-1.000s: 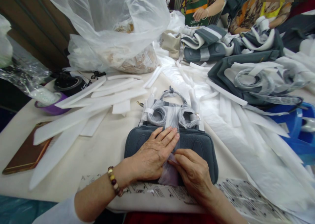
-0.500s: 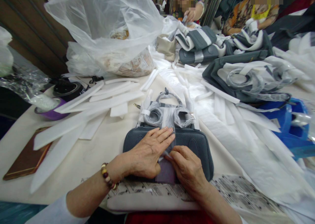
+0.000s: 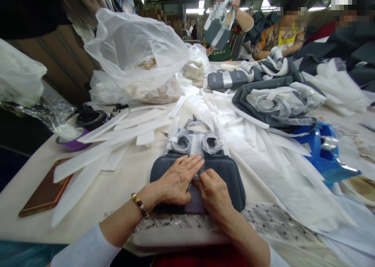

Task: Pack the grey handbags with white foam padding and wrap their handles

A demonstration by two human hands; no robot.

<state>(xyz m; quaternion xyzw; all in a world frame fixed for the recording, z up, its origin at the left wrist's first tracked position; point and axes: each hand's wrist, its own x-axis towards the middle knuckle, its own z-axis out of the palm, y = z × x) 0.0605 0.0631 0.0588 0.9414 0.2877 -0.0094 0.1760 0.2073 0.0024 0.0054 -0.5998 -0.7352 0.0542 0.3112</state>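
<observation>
A dark blue-grey handbag (image 3: 231,177) lies in front of me, its wrapped handle (image 3: 197,122) pointing away. Two plastic-wrapped rolls (image 3: 181,142) sit side by side at its far end. Down the bag's middle runs a translucent plastic strip (image 3: 198,144). My left hand (image 3: 177,181) rests flat over this strip and the bag, fingers stretched out. Close beside it, my right hand (image 3: 215,190) is closed in a pinch on the strip, its fingertips partly hidden. Below the bag is a sheet of printed paper (image 3: 263,220).
White foam strips (image 3: 117,142) fan out on both sides. To the left lie a brown phone-like slab (image 3: 43,192) and a purple tape roll (image 3: 73,142). A blue holder (image 3: 319,149) stands right, near another grey bag (image 3: 249,106). A large plastic sack (image 3: 137,60) stands behind.
My view has tilted up, showing more of the room. Both hands stay almost in place on the bag. Across the table, a co-worker has lifted a grey bag off the pile.
</observation>
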